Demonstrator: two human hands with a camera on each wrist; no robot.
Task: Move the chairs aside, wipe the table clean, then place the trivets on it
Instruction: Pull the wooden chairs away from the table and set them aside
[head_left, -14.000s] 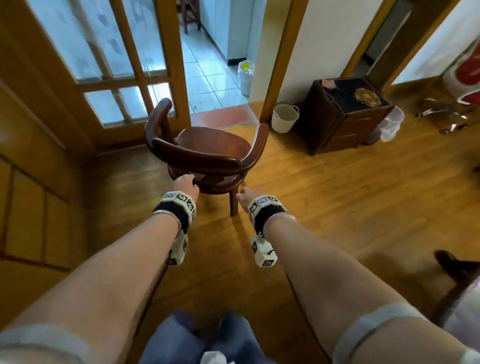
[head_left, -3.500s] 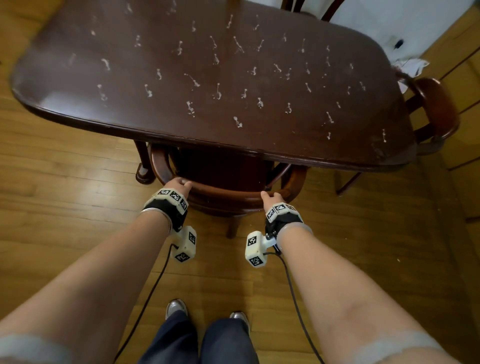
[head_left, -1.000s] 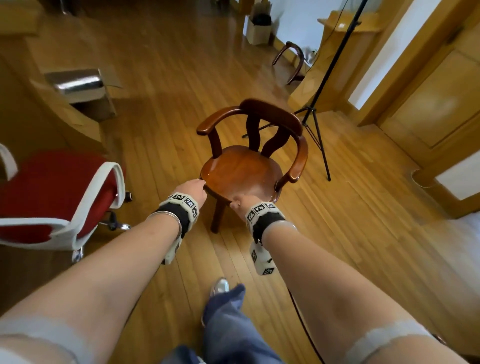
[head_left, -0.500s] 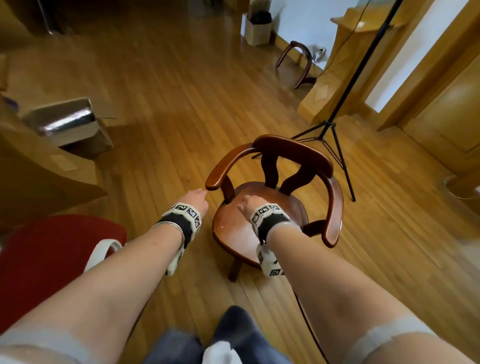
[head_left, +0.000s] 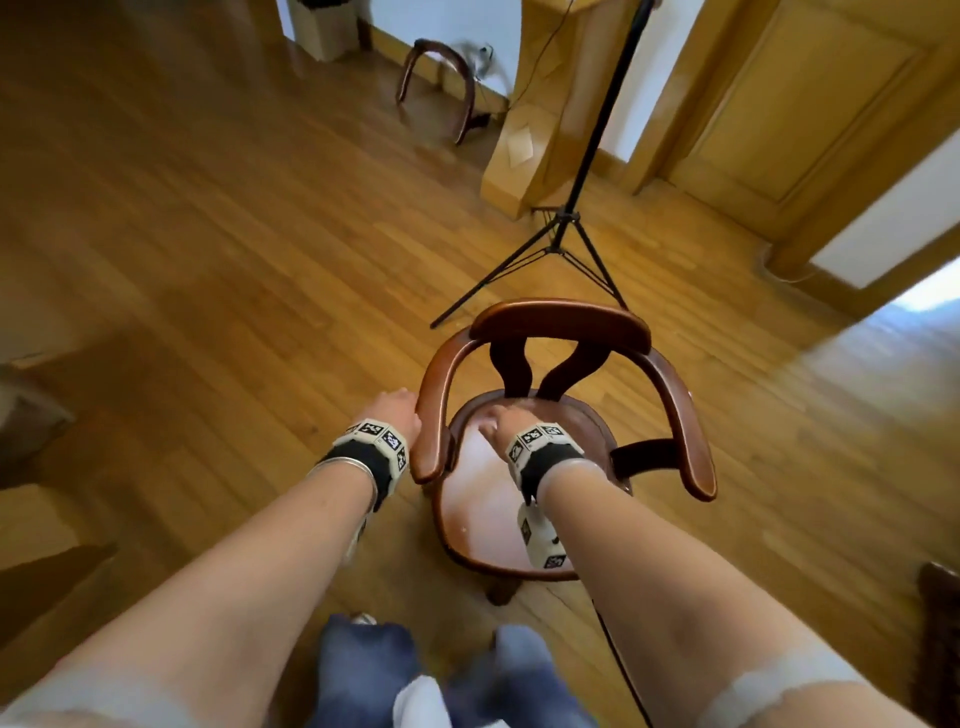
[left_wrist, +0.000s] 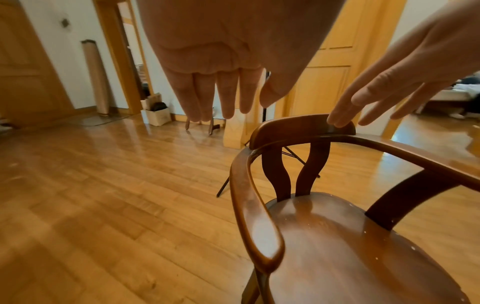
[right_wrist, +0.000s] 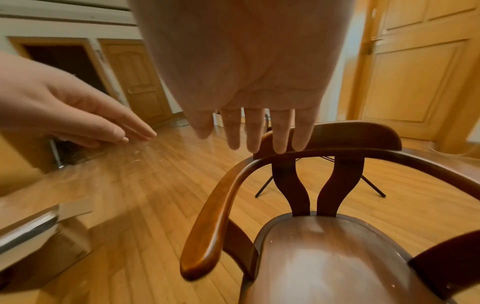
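A dark wooden armchair (head_left: 561, 332) with a round seat and curved armrests stands on the floor in front of me, its backrest away from me. My left hand (head_left: 396, 411) hovers just outside the chair's left armrest, fingers straight (left_wrist: 215, 98), holding nothing. My right hand (head_left: 496, 422) hangs over the seat with straight fingers (right_wrist: 259, 133), also empty. In both wrist views the chair (left_wrist: 311, 226) (right_wrist: 311, 257) lies below the palms. The table and the trivets are out of view.
A black tripod stand (head_left: 566, 228) spreads its legs just behind the chair. Another dark chair (head_left: 441, 83) stands by the far wall beside a wooden pillar (head_left: 540, 114). A silver-topped cardboard box (right_wrist: 52, 236) sits at my left. Wooden doors line the right side.
A second ago both hands gripped the front edge of the seat. They have let go and now hang open, the left beside the armrest, the right above the seat.
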